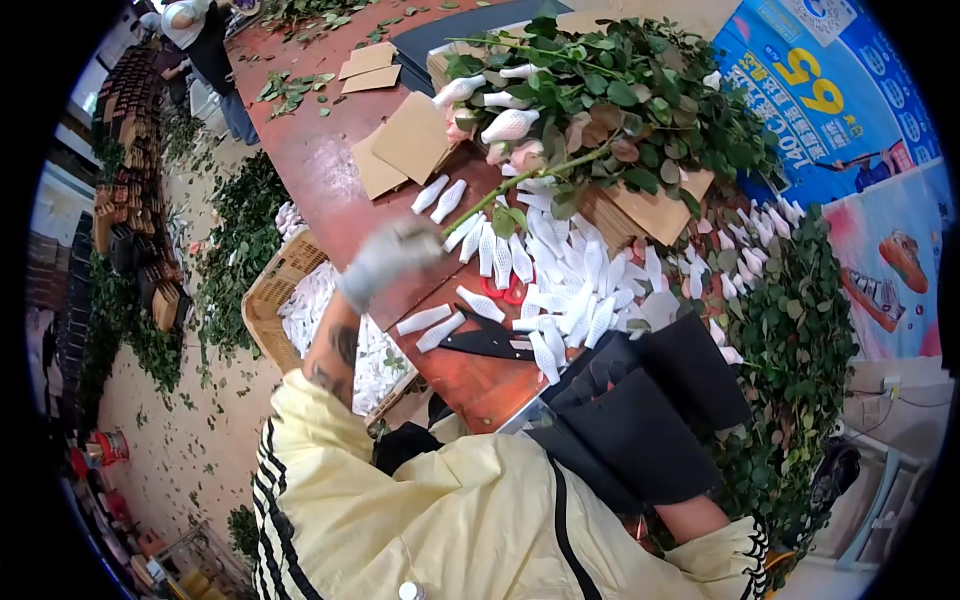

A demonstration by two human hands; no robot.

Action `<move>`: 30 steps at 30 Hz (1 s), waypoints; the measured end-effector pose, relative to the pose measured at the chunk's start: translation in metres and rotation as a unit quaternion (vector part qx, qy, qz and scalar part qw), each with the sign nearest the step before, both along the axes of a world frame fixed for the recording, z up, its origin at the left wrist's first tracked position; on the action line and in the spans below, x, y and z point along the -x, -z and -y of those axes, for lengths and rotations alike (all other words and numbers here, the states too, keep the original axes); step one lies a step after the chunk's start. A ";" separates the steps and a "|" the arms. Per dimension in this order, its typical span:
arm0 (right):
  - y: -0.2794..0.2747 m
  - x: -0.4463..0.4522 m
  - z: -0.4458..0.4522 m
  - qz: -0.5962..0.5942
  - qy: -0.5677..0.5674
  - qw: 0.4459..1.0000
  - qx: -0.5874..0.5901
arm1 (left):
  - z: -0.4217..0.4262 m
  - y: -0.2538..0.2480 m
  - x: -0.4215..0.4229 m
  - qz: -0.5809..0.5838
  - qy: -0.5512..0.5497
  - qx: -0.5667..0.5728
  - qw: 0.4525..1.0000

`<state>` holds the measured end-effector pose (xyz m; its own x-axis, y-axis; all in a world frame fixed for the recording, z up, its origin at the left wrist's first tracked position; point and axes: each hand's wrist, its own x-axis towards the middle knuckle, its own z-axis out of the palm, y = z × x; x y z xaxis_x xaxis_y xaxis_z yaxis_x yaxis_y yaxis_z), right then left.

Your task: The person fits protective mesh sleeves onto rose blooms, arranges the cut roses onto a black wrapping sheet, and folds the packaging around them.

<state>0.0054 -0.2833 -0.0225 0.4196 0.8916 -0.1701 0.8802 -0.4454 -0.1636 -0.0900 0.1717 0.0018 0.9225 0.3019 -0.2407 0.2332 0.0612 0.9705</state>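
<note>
My left hand (400, 252), in a pale glove and smeared by motion, is over the red table at the end of a long green rose stem (540, 180). Its fingers appear closed round that end; the stem slants up toward a pile of leafy roses (620, 90). White foam net sleeves (570, 260) lie heaped beside this hand. Among them are red-handled scissors (508, 290) and a black-handled tool (485, 342). My right forearm (692, 518) runs behind stiff black sheets (635, 430), which hide most of my right hand; its fingers cannot be made out.
A yellow crate (270, 290) of white sleeves stands left of the table (330, 160). Brown cardboard pieces (412, 138) lie on top. Netted roses (770, 240) and dense leaves line the right side. Another person (205, 50) stands at far left, near stacked boxes (130, 190).
</note>
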 end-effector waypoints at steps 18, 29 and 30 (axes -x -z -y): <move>-0.010 -0.003 0.004 -0.015 0.006 1.000 0.007 | -0.150 0.059 -0.061 -0.186 -0.168 -0.307 0.918; 0.008 0.006 -0.028 -0.033 -0.013 0.999 -0.040 | 0.139 -0.063 -0.009 0.285 -0.042 0.324 0.901; 0.007 0.006 -0.024 -0.034 -0.007 0.998 -0.048 | 0.167 -0.051 -0.029 0.223 0.110 0.346 0.905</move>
<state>-0.0003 -0.2595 -0.0295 0.3967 0.9111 -0.1118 0.8717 -0.4121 -0.2650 -0.0608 0.0051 0.0524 0.9938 0.0177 0.1095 -0.0914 0.6903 0.7178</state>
